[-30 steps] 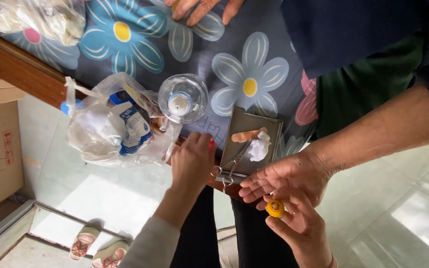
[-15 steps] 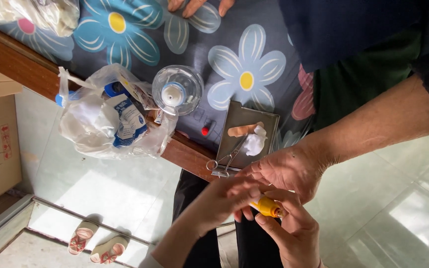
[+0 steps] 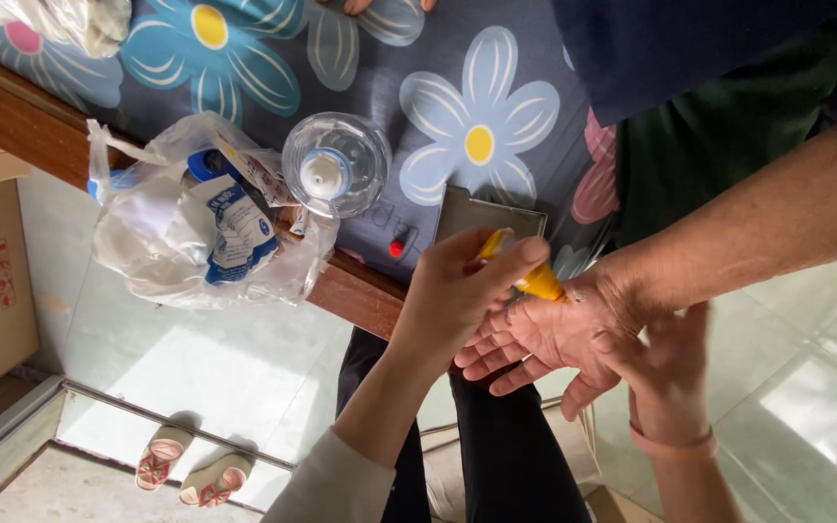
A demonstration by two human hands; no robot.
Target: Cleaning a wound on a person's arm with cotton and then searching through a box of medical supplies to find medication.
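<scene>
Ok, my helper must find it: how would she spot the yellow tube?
Start at the flowered tablecloth; just past its wooden edge, hands meet. The left hand pinches the yellow tube over another person's open palm. Nothing else held there is yellow.

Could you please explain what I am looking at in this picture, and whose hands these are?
There is no machine here: one camera sits on a person's head and looks down at their own bare hands. Their left hand, in the grey sleeve, holds a small yellow tube in its fingers. Their right hand, with a wristband, grips another person's hand from below. On the flowered tablecloth lie a plastic bag of packets, a clear bottle and a grey metal tray.
</scene>
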